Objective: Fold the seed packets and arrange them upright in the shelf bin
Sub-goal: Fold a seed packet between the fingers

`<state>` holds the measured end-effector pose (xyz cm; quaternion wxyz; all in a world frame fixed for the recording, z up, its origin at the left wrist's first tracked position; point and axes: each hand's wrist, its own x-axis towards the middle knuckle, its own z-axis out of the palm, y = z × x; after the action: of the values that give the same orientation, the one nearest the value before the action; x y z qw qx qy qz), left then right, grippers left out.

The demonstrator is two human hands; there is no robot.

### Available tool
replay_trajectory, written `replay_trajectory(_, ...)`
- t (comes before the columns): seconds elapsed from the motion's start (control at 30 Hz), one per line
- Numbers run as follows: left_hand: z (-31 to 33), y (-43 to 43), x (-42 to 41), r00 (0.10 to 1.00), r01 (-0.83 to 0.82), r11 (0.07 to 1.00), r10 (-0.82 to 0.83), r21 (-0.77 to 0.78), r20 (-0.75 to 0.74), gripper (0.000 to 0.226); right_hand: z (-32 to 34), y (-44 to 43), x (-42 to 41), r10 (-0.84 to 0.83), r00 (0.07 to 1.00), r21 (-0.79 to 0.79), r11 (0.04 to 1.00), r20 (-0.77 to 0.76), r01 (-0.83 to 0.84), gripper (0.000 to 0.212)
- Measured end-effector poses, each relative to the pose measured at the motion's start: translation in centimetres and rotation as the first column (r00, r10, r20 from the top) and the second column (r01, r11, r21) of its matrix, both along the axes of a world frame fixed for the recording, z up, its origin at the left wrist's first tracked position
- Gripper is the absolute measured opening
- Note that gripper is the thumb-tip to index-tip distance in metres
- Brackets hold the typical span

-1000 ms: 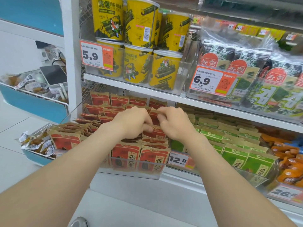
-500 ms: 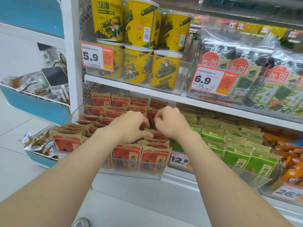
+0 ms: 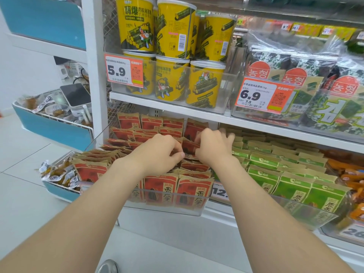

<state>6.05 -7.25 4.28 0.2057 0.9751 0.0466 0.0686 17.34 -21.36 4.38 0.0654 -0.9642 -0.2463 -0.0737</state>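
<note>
- Fingers [image 3: 180, 154] of the left hand [image 3: 161, 152] are curled in and pinch the top edge of one red seed packet [image 3: 188, 147]. The right hand [image 3: 213, 149] pinches the same packet from the other side, with its outer fingers fanned loosely toward the green packets [image 3: 264, 174].
- That packet sits about mid-depth in the shelf bin [image 3: 167, 202] on the lower shelf, among the other red ones.
- By my reading the task is well along. The front row [image 3: 194, 187] stands upright against the bin wall with its tops folded over, and the back row [image 3: 151, 123] is upright too.
- What seems left is the middle, where the hands are working. The leaning stack [image 3: 90, 168] at the bin's left also slumps backward, one packet overlapping the next.
- The packets look like matte, paper-faced pouches. They are flat, rectangular and pliable, with creased tan tops above a red printed panel.
- The bin is rigid clear plastic, smooth and glossy, and the front packets show through its wall.
</note>
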Motion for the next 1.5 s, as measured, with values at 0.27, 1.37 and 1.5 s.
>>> replay_trajectory(0.27,0.4,-0.1,-1.2,0.997,-0.059,0.998,0.058,0.017,0.041,0.021,0.9,-0.8,-0.8,0.168,0.962,-0.136,0.981,0.217,-0.14,0.024)
replay_trajectory(1.37,3.9,-9.9,-3.6,0.881,0.152,0.238,0.407,-0.959,0.24,0.024,3.8,-7.9,-9.3,0.534,0.828,0.985,0.077,-0.17,0.153,0.019)
replay_trajectory(1.5,4.1,-10.2,-3.9,0.885,0.147,0.393,0.358,-0.908,0.299,0.025,4.2,-8.3,-9.4,0.658,0.708,0.948,0.03,-0.257,0.316,0.022)
